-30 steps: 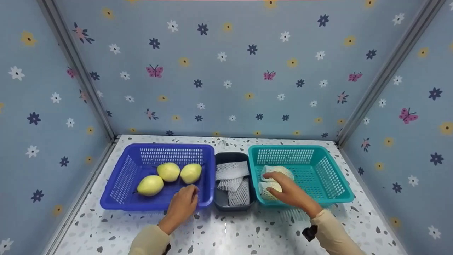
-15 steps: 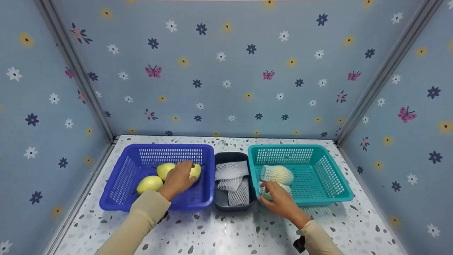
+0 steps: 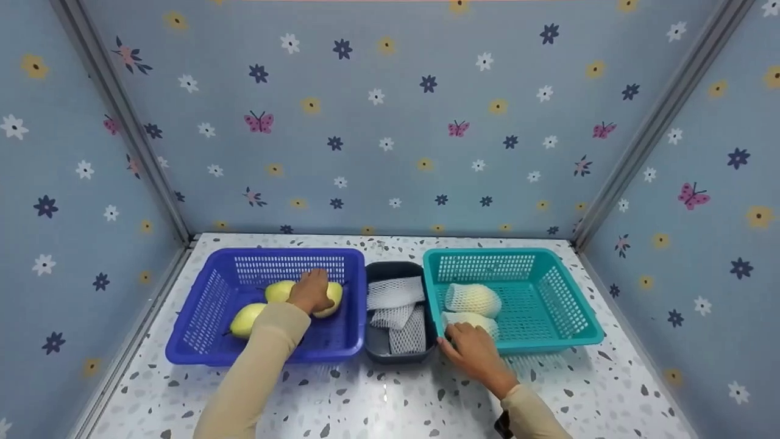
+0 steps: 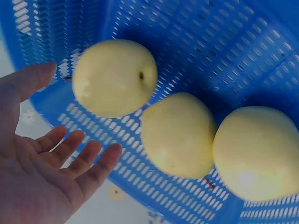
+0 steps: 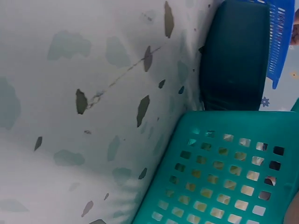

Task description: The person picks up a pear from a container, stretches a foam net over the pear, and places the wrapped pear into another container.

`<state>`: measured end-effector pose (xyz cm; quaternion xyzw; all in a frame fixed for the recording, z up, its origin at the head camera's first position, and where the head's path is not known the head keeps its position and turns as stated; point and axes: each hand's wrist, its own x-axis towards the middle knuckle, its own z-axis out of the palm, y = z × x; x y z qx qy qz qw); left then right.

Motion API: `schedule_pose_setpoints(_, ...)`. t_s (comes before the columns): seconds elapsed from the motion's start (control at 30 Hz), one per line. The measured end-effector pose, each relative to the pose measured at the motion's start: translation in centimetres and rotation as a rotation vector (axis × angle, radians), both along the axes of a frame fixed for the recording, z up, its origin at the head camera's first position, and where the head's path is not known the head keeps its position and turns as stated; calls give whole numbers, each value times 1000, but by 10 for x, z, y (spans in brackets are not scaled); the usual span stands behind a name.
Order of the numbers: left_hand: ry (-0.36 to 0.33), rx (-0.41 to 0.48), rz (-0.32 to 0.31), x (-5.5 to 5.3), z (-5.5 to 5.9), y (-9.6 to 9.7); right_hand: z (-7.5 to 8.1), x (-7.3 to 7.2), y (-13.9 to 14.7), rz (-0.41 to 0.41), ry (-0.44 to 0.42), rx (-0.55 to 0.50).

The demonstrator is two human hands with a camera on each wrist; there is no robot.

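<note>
My left hand (image 3: 312, 291) reaches into the blue basket (image 3: 204, 356) over the rightmost yellow pear (image 3: 333, 303). In the left wrist view that pear (image 4: 114, 77) lies just beyond the spread thumb and fingers (image 4: 105, 161), with a gap between. Two more pears (image 3: 278, 291) (image 3: 247, 320) lie further left in the basket. My right hand (image 3: 478, 356) is at the near left rim of the teal basket (image 3: 548, 345), its fingers loosely bent beside the nearer pear in white foam net (image 3: 484, 325). A second netted pear (image 3: 475, 300) lies behind it.
Between the baskets stands a dark grey bin (image 3: 381, 350) with several white foam nets (image 3: 396, 292) in it. All stand on a white speckled tabletop (image 3: 341, 402). Flower-patterned walls (image 3: 390, 122) enclose the back and sides.
My left hand has moved forward from the basket's near side to over the rightmost pear. My right hand has drawn back from the netted pears to the teal basket's near rim.
</note>
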<state>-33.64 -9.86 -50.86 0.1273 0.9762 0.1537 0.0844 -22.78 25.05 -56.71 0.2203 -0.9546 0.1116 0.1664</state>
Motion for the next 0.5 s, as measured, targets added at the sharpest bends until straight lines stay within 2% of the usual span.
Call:
schedule_pose_setpoints(0.07,-36,-1,20,-1,-3,1,-3,0,0,2,35,38)
schedule_pose_setpoints(0.23,-97,-9,68,-2,-9,3,-6,-1,-1,14,68,44)
schedule_pose_setpoints(0.5,-120,-49,49,-9,-15,4,-7,-2,0,2,91,64)
